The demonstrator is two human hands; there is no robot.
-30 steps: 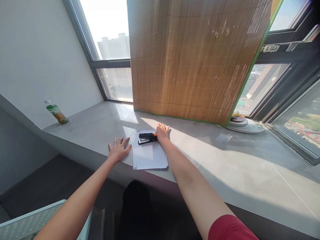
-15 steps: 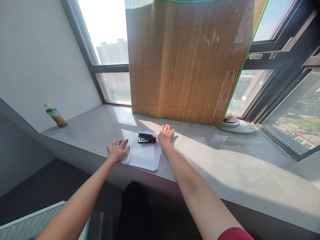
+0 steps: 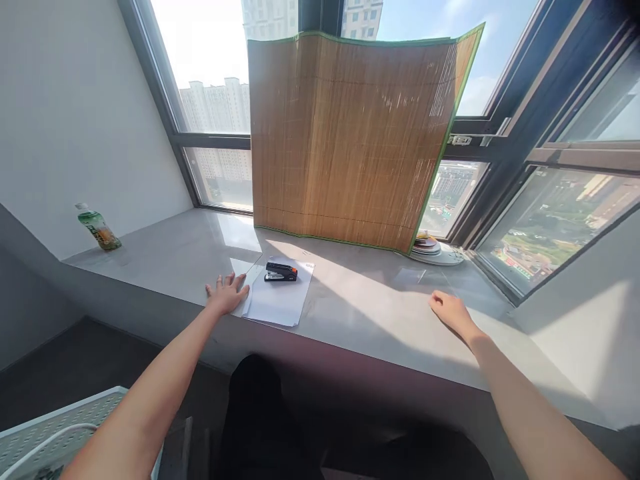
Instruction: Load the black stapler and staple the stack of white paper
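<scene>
Best I rest my spread left hand (image 3: 226, 295) lightly beside the paper (image 3: 278, 303) under the stapler (image 3: 281, 273); my right hand (image 3: 451, 312) curls, whether pinching anything I can't tell.

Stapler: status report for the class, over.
Left hand spread palm-down beside paper. Right hand curled, well right of stapler. Stapler lying on paper, nothing covering it.

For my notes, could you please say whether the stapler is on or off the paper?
On: the stapler lies on the paper, which extends below and right.
</scene>
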